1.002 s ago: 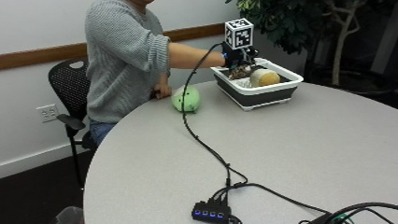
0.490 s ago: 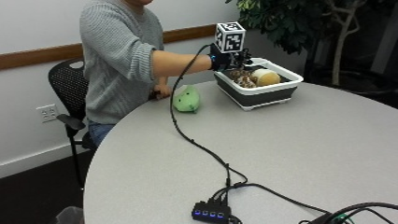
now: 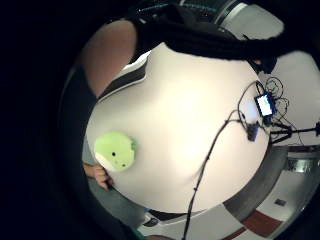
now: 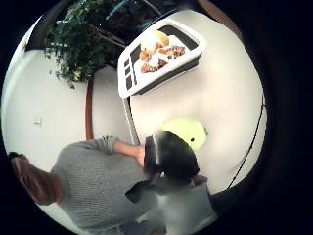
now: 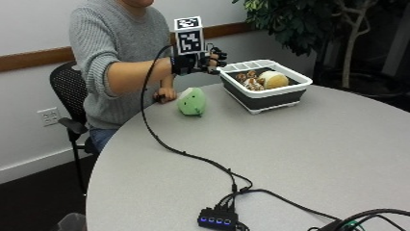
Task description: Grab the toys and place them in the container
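The toys heaped in the white-rimmed dark plastic container (image 5: 266, 91), upper right of the outside view, blur together uncountably. One round green plush toy (image 5: 191, 102) lies left of it. The black-gloved right hand (image 5: 204, 61), fingers loosely curled, holds nothing.

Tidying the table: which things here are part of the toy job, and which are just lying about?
Job: green toy, container, toys in it, right hand.
Lying about: black cable, USB hub, plant, chair.

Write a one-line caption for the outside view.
Gloved right hand raised empty beside the container of toys; green plush toy waits on the table.
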Motion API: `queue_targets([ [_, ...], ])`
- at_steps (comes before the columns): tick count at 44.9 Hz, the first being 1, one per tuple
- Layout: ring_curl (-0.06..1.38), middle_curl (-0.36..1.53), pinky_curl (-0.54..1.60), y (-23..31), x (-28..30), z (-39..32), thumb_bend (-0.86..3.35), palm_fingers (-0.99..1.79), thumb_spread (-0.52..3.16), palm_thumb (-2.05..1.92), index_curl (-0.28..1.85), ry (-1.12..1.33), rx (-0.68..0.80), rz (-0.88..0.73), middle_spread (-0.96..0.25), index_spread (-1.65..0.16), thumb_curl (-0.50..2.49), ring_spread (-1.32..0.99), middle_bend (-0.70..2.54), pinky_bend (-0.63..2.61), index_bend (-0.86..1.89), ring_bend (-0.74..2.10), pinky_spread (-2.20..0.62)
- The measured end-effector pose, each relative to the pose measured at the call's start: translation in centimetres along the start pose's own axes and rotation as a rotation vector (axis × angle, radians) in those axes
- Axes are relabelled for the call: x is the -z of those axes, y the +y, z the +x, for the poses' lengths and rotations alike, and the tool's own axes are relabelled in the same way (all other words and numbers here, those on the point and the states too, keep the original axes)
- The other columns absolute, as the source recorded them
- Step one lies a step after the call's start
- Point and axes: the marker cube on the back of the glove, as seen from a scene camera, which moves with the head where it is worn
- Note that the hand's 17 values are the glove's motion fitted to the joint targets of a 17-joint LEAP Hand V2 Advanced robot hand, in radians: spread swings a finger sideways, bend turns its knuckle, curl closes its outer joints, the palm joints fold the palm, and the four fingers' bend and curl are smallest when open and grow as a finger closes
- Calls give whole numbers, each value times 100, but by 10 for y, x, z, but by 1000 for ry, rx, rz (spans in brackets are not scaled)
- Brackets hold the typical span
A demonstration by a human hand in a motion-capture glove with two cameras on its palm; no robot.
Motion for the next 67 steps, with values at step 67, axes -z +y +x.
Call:
queue_targets([
  [67,70,62,43,-95,-6,-44,19,83,87,61,62,-9,73,115,-33,-40,78,-60,79,93,64,91,-34],
])
